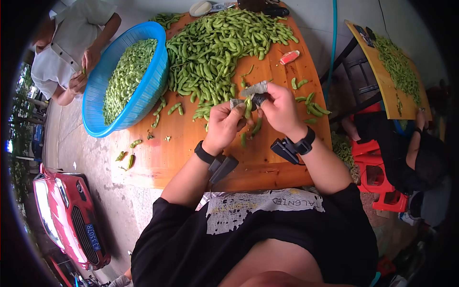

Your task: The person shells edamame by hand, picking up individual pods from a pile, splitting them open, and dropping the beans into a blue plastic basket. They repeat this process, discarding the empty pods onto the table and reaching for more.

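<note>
My left hand (225,125) and my right hand (281,109) meet above the wooden table (191,162). Both are closed on one green soybean pod (248,107), pinched between thumbs and fingers. Grey wrapping covers some fingertips, and a dark band sits around a finger of my right hand. Just beyond the hands lies a large heap of soybean pods (210,52). To the left, a blue plastic basket (160,71) leans tilted, holding many shelled green beans (129,79).
Loose pods (313,107) lie right of my hands, near a red-and-white packet (289,58). At the left, another person (62,52) handles something small. A second person (401,148) sits by a pod-covered table (363,52). Red stools (370,162) stand at right; a red car (71,220) is at left.
</note>
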`<state>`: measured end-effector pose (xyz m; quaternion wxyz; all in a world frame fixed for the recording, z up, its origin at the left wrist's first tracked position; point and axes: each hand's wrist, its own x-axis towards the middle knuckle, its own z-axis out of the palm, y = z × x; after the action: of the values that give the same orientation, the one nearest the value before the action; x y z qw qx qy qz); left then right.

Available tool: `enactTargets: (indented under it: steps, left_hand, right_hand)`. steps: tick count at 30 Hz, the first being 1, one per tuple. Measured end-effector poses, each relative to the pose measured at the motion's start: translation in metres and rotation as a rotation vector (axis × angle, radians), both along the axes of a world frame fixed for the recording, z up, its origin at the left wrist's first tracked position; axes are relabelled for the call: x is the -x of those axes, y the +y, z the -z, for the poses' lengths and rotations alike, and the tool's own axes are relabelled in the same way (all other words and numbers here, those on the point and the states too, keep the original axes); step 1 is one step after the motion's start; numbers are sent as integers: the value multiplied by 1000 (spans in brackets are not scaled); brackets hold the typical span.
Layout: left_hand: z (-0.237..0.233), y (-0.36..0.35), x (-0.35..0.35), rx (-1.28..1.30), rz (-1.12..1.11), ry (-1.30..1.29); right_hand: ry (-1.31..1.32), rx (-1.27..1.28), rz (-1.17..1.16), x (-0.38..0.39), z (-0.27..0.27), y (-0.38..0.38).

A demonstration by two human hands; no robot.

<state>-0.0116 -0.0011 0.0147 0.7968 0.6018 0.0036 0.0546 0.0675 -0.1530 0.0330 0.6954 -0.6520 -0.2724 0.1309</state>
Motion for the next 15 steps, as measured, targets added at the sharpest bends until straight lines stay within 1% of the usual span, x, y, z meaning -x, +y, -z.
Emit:
enactTargets:
  steps: [1,2,3,4,5,7,8,9,12,15]
  left_hand:
    - [-1,0,0,72,4,85]
    - [2,-1,-2,69,3,82]
    - [10,-5,-5,140,-80,96]
    - [10,-8,-8,212,-163,108]
    - [9,-10,-10,209,-164,102]
    - [7,-12,-11,197,-338,115]
    - [13,-9,-10,210,-334,89]
    - [15,-9,-10,210,-334,91]
    - [11,-8,-9,226,-372,96]
    - [6,-6,-5,285,-346,138]
  right_hand:
    - [-1,-2,0,-1,5,1]
    - [-100,10,43,-2,8,2]
    - [-201,19,89,-4,9,4]
    - [-234,-55,120,3,6,7]
    - [-239,-59,118,10,3,5]
    - [-540,278,188,19,-1,1]
    - [-671,272,262,20,1,7]
    - [-669,273,263,20,3,8]
    - [-831,321,313,15,8,9]
    - [-897,318,271,12,10,8]
